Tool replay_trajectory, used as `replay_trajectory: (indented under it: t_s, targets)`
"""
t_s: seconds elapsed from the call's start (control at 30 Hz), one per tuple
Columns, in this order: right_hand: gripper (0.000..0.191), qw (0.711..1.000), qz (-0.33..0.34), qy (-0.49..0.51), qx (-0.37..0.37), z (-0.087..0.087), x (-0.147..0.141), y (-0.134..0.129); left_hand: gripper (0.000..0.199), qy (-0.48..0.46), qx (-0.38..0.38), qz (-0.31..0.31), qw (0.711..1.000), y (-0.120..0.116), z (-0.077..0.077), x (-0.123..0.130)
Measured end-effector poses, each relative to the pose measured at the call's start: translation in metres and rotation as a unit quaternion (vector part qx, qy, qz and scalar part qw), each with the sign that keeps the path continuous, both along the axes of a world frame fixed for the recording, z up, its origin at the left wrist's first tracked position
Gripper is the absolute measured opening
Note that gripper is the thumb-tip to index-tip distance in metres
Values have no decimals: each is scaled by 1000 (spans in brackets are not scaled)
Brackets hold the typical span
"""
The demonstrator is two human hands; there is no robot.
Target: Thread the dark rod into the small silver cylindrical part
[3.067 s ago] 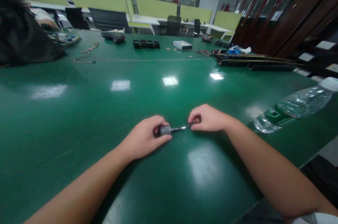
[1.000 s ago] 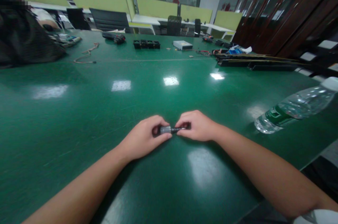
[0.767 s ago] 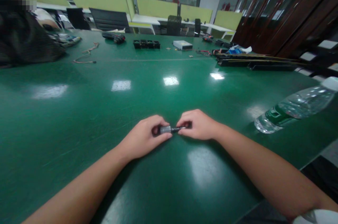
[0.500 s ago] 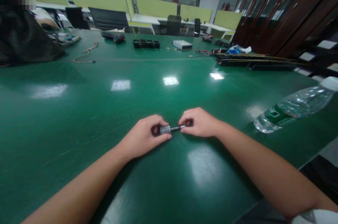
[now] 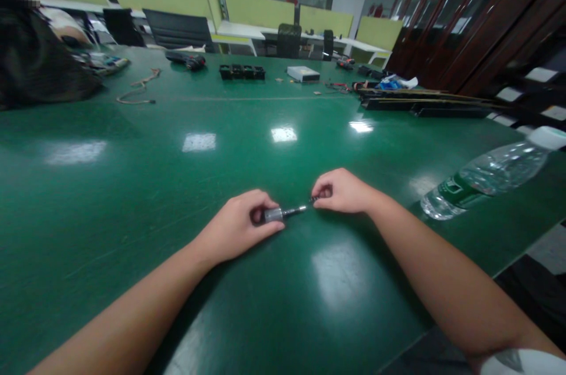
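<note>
My left hand [image 5: 241, 224] is closed around a silver cylinder with a thin shaft [image 5: 274, 214], which looks like a small motor. The shaft points right, dark along its length and bright at the tip. Just beyond that tip, my right hand [image 5: 342, 191] pinches a small dark piece [image 5: 313, 200] between thumb and fingers. A narrow gap separates the piece from the shaft. Most of the piece is hidden by the fingertips, so its kind cannot be made out. Both hands are low over the green table [image 5: 212, 304].
A clear water bottle [image 5: 486, 180] lies tilted at the right. Farther back are a row of black blocks [image 5: 242, 72], a flat silver box [image 5: 303, 73], a cable [image 5: 139, 89] and long dark strips [image 5: 424, 102]. A person in dark clothing [image 5: 39, 62] is at the far left.
My right hand has moved away from the shaft, right and slightly up, with the small dark piece in its fingers. The shaft's bright tip now shows. My left hand keeps its hold.
</note>
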State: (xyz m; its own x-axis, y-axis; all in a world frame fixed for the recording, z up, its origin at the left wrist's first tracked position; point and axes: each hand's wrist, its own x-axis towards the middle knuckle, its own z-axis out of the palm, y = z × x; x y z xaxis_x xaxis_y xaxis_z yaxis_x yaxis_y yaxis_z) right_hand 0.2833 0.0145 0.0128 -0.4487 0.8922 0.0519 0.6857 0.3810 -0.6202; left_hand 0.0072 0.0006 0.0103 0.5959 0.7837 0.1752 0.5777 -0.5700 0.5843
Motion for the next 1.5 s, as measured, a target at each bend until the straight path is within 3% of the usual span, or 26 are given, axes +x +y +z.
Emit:
replay_trajectory:
  t_s: [0.57,0.83,1.03,1.5]
  targets:
    - [14,997,64,30,-13,0,-12,-7,26,-2,-3,-8,1000,1,0,0]
    - [11,989,85,39,119,-12,-48,-14,25,-21,2,-8,1000,1,-2,0]
    - [12,987,84,38,129,-14,-53,-16,28,-25,-29,1,999,0,1,0]
    - [15,985,104,46,127,-12,-49,-19,26,-20,-26,5,999,-1,1,1]
